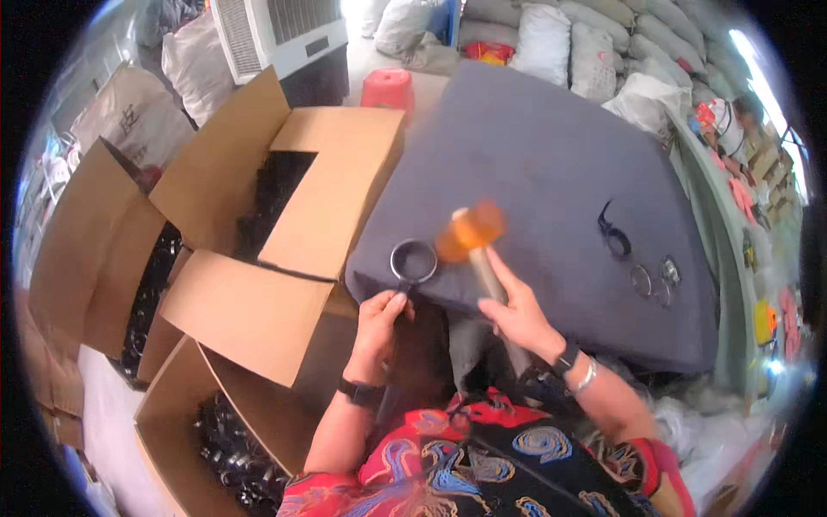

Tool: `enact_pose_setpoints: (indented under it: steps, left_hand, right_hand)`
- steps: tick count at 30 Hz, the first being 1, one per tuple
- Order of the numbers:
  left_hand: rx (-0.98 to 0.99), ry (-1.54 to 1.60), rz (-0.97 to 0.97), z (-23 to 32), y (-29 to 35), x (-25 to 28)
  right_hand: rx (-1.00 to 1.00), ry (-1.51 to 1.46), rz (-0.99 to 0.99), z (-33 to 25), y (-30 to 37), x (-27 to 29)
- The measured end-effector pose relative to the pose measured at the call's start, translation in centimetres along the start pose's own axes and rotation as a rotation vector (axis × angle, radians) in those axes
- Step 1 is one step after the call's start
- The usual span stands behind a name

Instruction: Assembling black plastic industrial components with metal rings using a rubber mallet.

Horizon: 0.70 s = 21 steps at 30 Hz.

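My left hand (382,323) pinches the short black handle of what looks like a magnifying glass (413,261). Its round, silver-edged ring lies at the near left edge of a dark grey padded table (534,146); whether a lens sits in it I cannot tell. Wrapped round the pale handle of a mallet is my right hand (523,317). The mallet's orange head (472,231), smeared by motion, is just right of the ring. Farther right on the padding lie a black ring with a handle or strap (615,241) and several thin silver or clear rings (641,280).
Open cardboard boxes (250,306) crowd the left side, holding many black parts (237,452). Beyond them stand a white air cooler (280,34) and a red stool (388,91). Stuffed sacks (543,43) are stacked at the back; a green cloth edge (728,258) borders the table's right.
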State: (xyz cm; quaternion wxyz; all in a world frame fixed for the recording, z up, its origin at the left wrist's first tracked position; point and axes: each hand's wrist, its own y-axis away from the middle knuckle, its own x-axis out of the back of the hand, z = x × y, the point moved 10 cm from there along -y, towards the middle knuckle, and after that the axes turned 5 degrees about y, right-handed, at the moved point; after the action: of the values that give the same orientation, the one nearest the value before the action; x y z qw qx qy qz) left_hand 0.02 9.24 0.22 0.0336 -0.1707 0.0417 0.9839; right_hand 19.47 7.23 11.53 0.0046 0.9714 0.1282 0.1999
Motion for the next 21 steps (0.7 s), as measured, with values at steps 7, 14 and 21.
enact_pose_setpoints:
  steps: [7, 14, 21]
  left_hand:
    - [-0.040, 0.128, -0.038, -0.1, -0.5, -0.5]
    - [-0.037, 0.087, -0.018, -0.2, -0.4, -0.4]
    - [-0.138, 0.126, 0.238, 2.2, 2.4, 4.9]
  right_hand:
    - [0.322, 0.332, 0.025, -1.1, 2.6, -0.2]
    - [0.531, 0.634, -0.046, -7.3, 1.0, -2.9]
    - [0.423, 0.456, -0.067, -4.9, -3.4, -3.8]
